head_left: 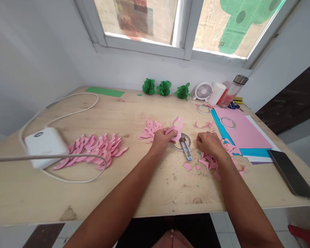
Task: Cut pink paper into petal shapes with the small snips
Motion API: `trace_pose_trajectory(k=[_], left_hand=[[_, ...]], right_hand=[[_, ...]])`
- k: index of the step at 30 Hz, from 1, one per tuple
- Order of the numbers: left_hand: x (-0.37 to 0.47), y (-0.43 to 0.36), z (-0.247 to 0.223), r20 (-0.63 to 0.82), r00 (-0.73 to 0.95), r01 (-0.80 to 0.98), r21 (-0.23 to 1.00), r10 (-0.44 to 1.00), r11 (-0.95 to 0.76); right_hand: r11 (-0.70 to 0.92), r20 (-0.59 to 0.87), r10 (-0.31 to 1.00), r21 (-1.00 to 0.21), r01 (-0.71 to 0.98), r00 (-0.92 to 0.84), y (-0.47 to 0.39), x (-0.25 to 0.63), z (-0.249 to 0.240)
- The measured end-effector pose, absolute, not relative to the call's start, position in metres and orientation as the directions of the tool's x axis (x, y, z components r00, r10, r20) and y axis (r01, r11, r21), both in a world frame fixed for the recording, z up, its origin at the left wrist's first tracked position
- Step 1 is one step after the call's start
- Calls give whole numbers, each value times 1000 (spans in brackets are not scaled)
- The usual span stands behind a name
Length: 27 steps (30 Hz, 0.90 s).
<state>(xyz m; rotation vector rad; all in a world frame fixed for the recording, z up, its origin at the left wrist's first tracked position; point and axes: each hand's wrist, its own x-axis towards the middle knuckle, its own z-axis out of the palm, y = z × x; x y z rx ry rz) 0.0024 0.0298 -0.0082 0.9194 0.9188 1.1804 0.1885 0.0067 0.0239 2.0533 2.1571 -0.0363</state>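
Observation:
My left hand pinches a curved pink paper cutout between thumb and fingers, above the middle of the table. Just right of it, small light-blue thread snips lie across a ring-shaped roll of tape. My right hand is curled over pink paper scraps; whether its fingers hold anything is hidden. Behind my left hand lies a small pile of pink petal-shaped paper pieces. A larger pile of similar pink pieces spreads out farther left.
A white power bank with a cable sits at left. Three green paper ornaments, a small fan and a glass bottle stand along the back. Coloured paper sheets and a dark phone lie at right.

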Motion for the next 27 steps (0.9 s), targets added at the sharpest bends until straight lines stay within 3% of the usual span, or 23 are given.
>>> trace_pose_trajectory(k=[6,10,16,19,23,27], left_hand=[[2,29,-9,-83,145,-346,929,986,129],[2,28,-9,-77,147,-341,932,986,124],[3,29,-9,-90,150,-331,934,985,135],[4,29,-10,-85,141,-321,939,986,127],[4,29,-12,-38,161,-262,962,986,80],[5,28,-13,-13,183,-196,979,983,49]], right_hand=[[40,-126,992,90,995,-29,7,190,25],[-3,-66,998,1,1000,3,7,189,26],[22,88,996,-231,973,-1,7,185,26],[117,172,984,-446,887,-44,6,182,25],[185,168,982,-721,668,-90,5,175,24],[185,177,982,-807,560,-69,4,166,22]])
